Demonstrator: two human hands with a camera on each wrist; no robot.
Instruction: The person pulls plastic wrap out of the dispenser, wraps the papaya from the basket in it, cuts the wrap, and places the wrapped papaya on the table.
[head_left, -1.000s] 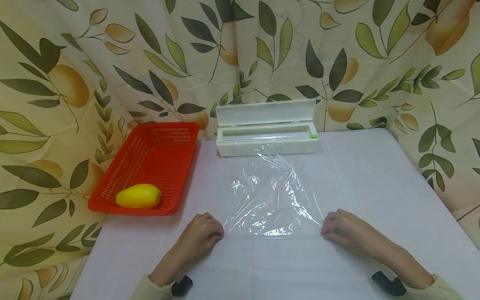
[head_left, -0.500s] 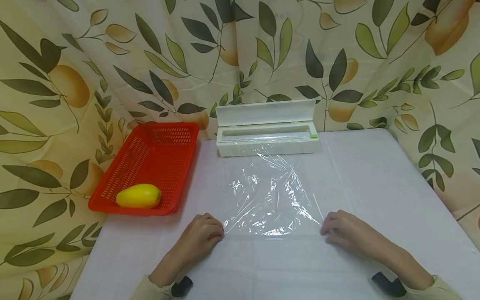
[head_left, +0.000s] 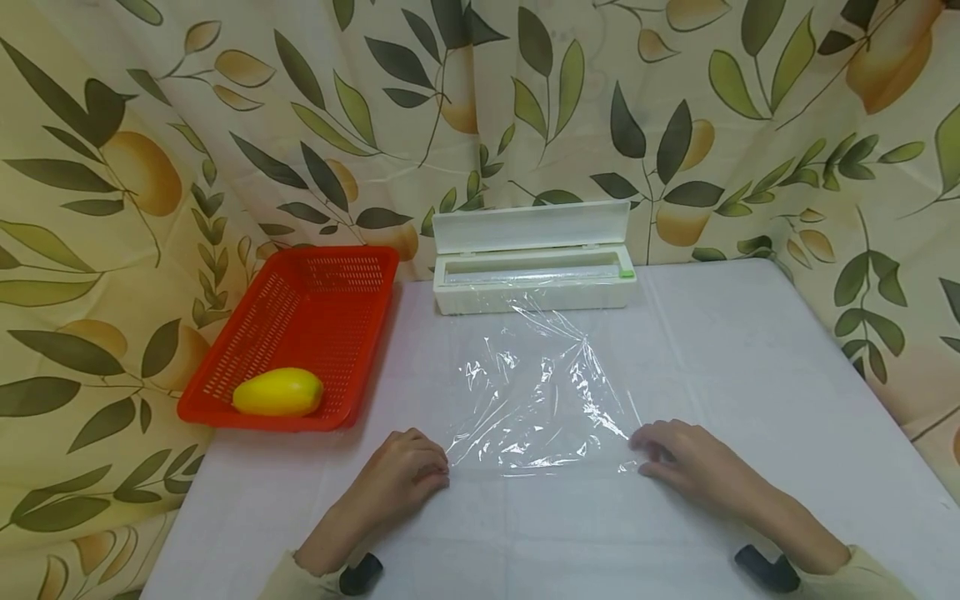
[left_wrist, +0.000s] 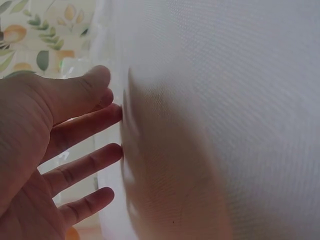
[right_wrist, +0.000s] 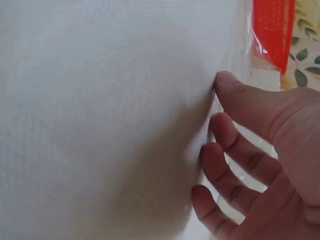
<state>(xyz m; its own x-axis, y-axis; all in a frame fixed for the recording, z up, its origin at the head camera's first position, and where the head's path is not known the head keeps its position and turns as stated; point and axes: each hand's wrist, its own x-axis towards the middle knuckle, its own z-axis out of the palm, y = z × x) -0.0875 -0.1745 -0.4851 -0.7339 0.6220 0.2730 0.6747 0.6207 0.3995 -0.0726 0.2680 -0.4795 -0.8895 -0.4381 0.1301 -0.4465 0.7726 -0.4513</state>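
Observation:
A sheet of clear cling film (head_left: 540, 400) lies over the white tabletop, drawn out from the white dispenser box (head_left: 536, 293) at the back. At the sheet's near left corner my left hand (head_left: 408, 471) pinches the film between thumb and index finger; the other fingers are extended in the left wrist view, their tips at the cloth. My right hand (head_left: 686, 454) is at the near right corner. Its thumb (right_wrist: 245, 102) and index finger stand apart, with fingertips touching down at the film's edge. The dispenser's lid (head_left: 532, 227) is raised, and a film roll (head_left: 532, 273) shows inside.
To the left stands a red plastic basket (head_left: 375, 333) with a yellow, mango-like fruit (head_left: 277, 392) in it. A leaf-patterned curtain (head_left: 570, 100) hangs behind and to the sides of the white-covered table (head_left: 750, 350).
My right hand has shifted slightly left, its thumb and index finger have parted, and the film's right corner has slackened. The left hand stays nearly where it was.

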